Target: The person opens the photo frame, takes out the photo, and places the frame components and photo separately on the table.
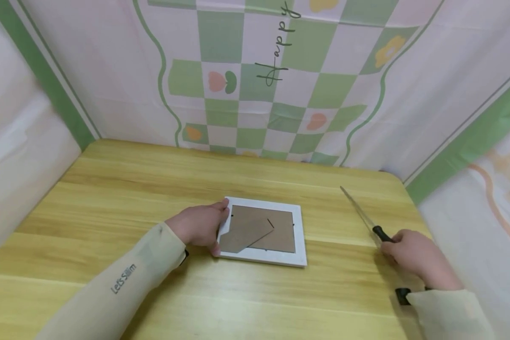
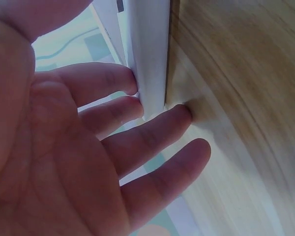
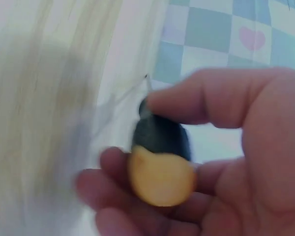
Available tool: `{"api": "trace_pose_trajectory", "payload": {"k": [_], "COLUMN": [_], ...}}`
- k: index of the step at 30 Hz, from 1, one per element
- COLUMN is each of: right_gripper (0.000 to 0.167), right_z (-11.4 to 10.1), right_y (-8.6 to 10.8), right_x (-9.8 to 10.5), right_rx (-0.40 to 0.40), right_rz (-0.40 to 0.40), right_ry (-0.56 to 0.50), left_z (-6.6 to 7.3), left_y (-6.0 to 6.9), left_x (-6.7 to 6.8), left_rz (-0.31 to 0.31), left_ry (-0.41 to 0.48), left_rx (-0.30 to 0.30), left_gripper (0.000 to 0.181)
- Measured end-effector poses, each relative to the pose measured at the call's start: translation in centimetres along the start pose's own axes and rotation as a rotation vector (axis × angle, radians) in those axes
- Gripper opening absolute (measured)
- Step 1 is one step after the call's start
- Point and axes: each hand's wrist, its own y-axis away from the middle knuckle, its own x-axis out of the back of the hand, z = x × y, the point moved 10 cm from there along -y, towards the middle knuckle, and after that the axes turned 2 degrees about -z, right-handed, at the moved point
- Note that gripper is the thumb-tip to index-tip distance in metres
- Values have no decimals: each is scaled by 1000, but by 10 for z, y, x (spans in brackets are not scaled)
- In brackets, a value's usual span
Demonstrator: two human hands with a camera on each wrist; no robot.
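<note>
A white picture frame (image 1: pixel 301 236) lies face down near the middle of the wooden table, its brown backing board (image 1: pixel 280 231) upward. An angled flap of that board crosses its left part. My left hand (image 1: pixel 199 224) holds the frame's left edge, thumb by the near corner and fingers by the far corner. In the left wrist view, two fingertips touch the white edge (image 2: pixel 150 54), while the other two extend past it. To the right, my right hand (image 1: pixel 418 255) grips a screwdriver (image 1: pixel 381 233) by its black handle, whose yellow end (image 3: pixel 162 179) shows in the right wrist view. Its long thin shaft points away and leftward.
The light wooden table (image 1: pixel 153 179) has rounded far corners. Behind it hangs a green and white checked cloth (image 1: pixel 255 80), and more cloth hangs at both sides. The screwdriver and right hand are near the table's right edge.
</note>
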Motion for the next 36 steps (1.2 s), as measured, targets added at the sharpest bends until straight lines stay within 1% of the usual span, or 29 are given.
{"api": "trace_pose_trajectory", "payload": {"k": [4, 7, 8, 10, 12, 14, 15, 17, 19, 22, 27, 28, 32, 36], "right_gripper": [50, 57, 58, 47, 32, 14, 7, 6, 7, 10, 16, 16, 18, 19], "right_z": [13, 22, 25, 32, 37, 39, 40, 40, 41, 43, 41, 39, 33, 23], "right_y": [-3, -3, -3, -3, -4, -6, -6, -7, -8, -10, -11, -12, -13, -15], "right_x": [8, 12, 13, 13, 13, 10, 8, 6, 3, -1, -11, -12, -16, -19], "right_rx": [-34, -53, -52, -47, -20, 14, 27, 46, 50, 31, -2, 3, 34, 83], "right_rz": [67, 118, 140, 174, 190, 182, 170, 139, 114, 80, -7, -25, -71, -121], "right_ry": [-138, -301, -385, -651, -963, -1302, -1449, -1666, -1824, -2001, -2240, -2276, -2370, -2408], "left_z": [0, 0, 0, -1, -1, -1, -1, -2, -2, -1, -1, -1, 0, -1], "left_y": [0, -1, -1, -1, -1, -1, -1, -1, 0, 0, 1, 1, 1, 1], "left_x": [0, 0, 0, -1, -1, -1, -1, -1, -1, 0, 1, 0, 1, 0], "left_rz": [1, 1, 0, -1, -2, -3, -4, -4, -2, 0, 0, -1, -5, -9], "left_ry": [0, -3, -3, -3, -1, 2, 3, 4, 7, 8, 13, 13, 14, 16], "left_rx": [-1, -2, -2, -2, -1, 0, 2, 5, 5, 3, 3, 2, 1, 4], "left_gripper": [105, 105, 105, 106, 106, 106, 106, 106, 105, 106, 106, 106, 105, 105]}}
